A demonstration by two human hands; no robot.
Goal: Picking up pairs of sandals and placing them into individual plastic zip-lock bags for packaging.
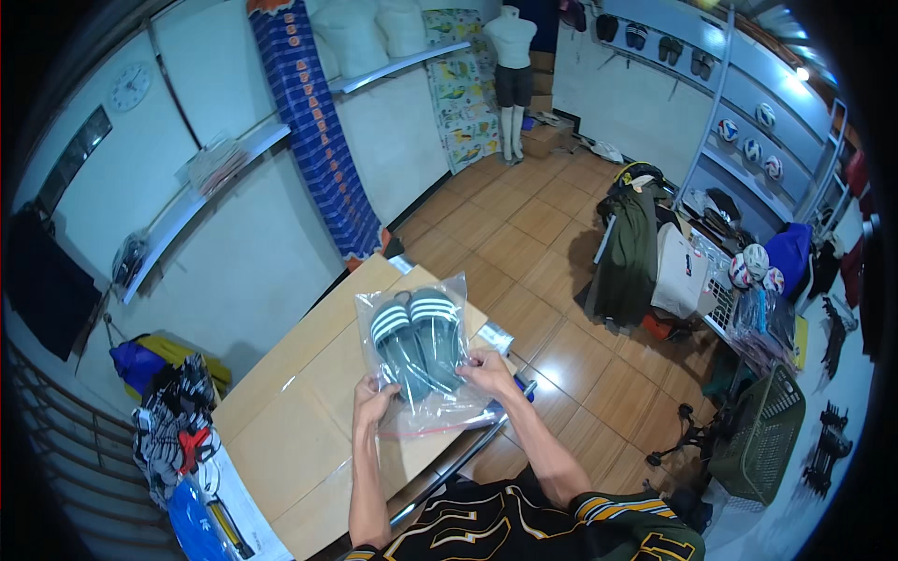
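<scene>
A pair of dark slide sandals (414,343) with white-striped straps lies side by side inside a clear plastic bag (449,414). My left hand (374,401) pinches the bag's left side near the sandals' heels. On the opposite side, my right hand (485,373) grips the plastic between thumb and fingers. A red line runs across the bag at the end nearest me. Both hands hold the bag over a cardboard-covered table (309,421). Whether the bag rests on the cardboard cannot be told.
Folded clothes (175,407), a red-handled tool (193,449) and a hand pump (228,526) lie at the table's left end. A garment-draped table (631,259) stands right on the tiled floor (561,336). Nearer are a green plastic basket (761,435) and a mannequin (511,77) farther back.
</scene>
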